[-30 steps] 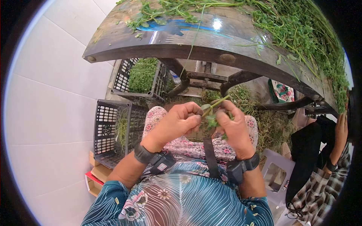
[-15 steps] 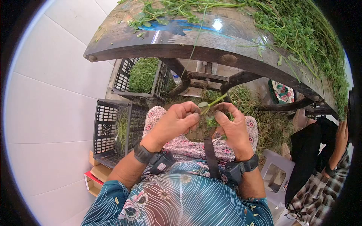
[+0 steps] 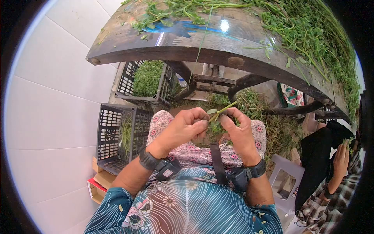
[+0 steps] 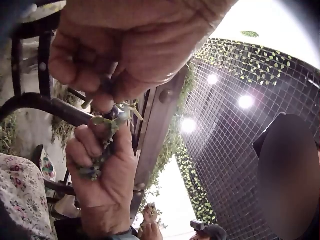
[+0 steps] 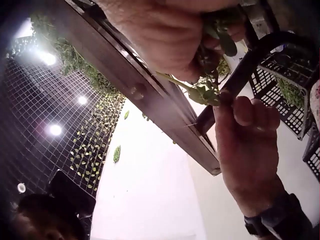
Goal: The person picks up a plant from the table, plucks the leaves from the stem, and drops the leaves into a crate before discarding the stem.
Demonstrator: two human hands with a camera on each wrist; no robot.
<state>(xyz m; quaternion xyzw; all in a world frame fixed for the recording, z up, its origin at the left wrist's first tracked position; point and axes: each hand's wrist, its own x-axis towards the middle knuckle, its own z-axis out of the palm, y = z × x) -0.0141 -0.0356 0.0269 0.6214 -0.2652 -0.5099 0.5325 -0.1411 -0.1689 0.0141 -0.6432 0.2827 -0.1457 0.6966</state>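
Over the lap, both hands work on one purslane sprig with a thick pale stem and rounded leaves. My left hand pinches it between thumb and fingertips on its left side. Curled around its leafy part is my right hand, with the stem sticking up past the fingers toward the table. In the left wrist view, small leaves hang against the right palm. The right wrist view shows a leaf cluster at the left fingertips. The fingers hide part of the stem.
A wooden table with heaped greens stands ahead. At left are a crate of greens and a crate holding a few stems. Plant scraps cover the floor. At right are a plastic stool and another person's hand.
My hands stay over the lap, and the sprig shifts slightly between the fingers. The other person's hand has moved down from the table edge with some greens.
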